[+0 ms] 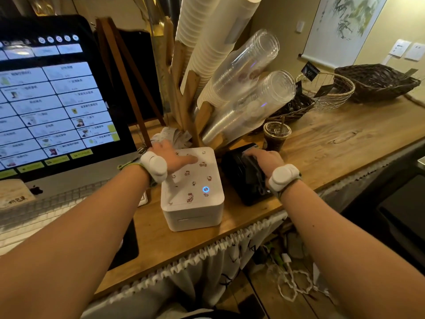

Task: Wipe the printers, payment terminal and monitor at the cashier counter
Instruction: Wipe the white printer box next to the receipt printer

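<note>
Now both hands are down on devices at the middle of the wooden surface (322, 143). The left hand (171, 157) lies flat on the far left part of the white cube printer's (192, 187) top, fingers spread and pinching nothing; the printer carries small cartoon stickers and a lit blue ring near its right edge. Just right of the printer, apart from it, sits the black payment terminal (247, 176). The right hand (266, 158) presses a dark grey cloth (253, 163) onto the terminal's far end, fingers curled over the cloth; how firm that grip is I cannot tell. Each wrist wears a white band device. At the far left stands the monitor (55, 97), its screen lit with a grid of order tiles, and a white keyboard (34, 217) lies near its foot. Beyond the printer, a wooden rack holds slanted stacks of paper and clear plastic cups (243, 81). An iced drink (276, 137) stands just beyond the terminal, with woven baskets (377, 81) far right.
</note>
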Action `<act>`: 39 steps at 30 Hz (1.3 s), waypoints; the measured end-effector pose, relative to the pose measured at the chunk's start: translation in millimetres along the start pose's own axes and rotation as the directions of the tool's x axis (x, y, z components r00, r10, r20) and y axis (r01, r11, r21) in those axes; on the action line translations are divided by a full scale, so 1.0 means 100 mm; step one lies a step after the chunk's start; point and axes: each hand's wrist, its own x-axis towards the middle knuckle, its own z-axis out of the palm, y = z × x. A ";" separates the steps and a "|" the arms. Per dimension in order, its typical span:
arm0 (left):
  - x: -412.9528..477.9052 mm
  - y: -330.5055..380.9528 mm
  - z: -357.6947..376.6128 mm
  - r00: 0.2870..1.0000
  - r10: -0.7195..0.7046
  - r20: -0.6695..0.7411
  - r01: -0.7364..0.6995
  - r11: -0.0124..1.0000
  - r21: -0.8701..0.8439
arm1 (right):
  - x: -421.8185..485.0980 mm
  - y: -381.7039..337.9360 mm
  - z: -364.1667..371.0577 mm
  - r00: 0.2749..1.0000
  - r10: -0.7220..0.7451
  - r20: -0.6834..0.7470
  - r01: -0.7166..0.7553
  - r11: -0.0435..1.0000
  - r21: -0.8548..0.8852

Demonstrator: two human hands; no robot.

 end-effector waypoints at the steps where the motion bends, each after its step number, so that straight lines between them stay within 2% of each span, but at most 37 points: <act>1: -0.03 -0.06 0.01 0.996 -0.069 0.055 0.071 0.997 -0.041 | 0.01 -0.04 -0.08 1.000 0.000 -0.014 -0.001 1.000 -0.030; 5: -0.05 -0.26 0.18 0.946 -0.073 0.316 0.176 0.934 -0.312 | 0.26 0.02 -0.35 0.994 0.078 -0.080 -0.090 0.982 -0.165; 9: 0.03 -0.35 0.29 0.934 0.001 0.358 0.177 0.868 -0.465 | 0.34 0.10 -0.36 0.986 0.122 -0.111 -0.150 0.943 -0.296; 14: 0.06 -0.34 0.30 0.938 0.026 0.345 0.159 0.853 -0.497 | 0.45 0.18 -0.37 0.994 0.053 -0.095 -0.082 0.939 -0.335; 17: 0.06 -0.31 0.35 0.935 0.050 0.352 0.153 0.837 -0.525 | 0.39 0.16 -0.38 0.998 0.063 -0.019 -0.065 0.924 -0.376; 25: 0.04 -0.20 0.48 0.951 -0.036 0.306 0.219 0.777 -0.590 | 0.33 0.20 -0.33 0.997 0.031 0.076 0.005 0.903 -0.430; 29: 0.00 -0.18 0.55 0.952 -0.108 0.286 0.261 0.776 -0.574 | 0.34 0.18 -0.23 0.997 0.024 0.068 0.007 0.905 -0.426; 33: -0.02 -0.15 0.55 0.952 -0.077 0.296 0.237 0.796 -0.557 | 0.32 0.15 -0.21 0.999 0.023 0.039 -0.003 0.894 -0.449; 39: -0.06 -0.10 0.53 0.955 -0.105 0.277 0.242 0.816 -0.525 | 0.34 0.16 -0.19 0.998 0.049 0.043 -0.025 0.896 -0.443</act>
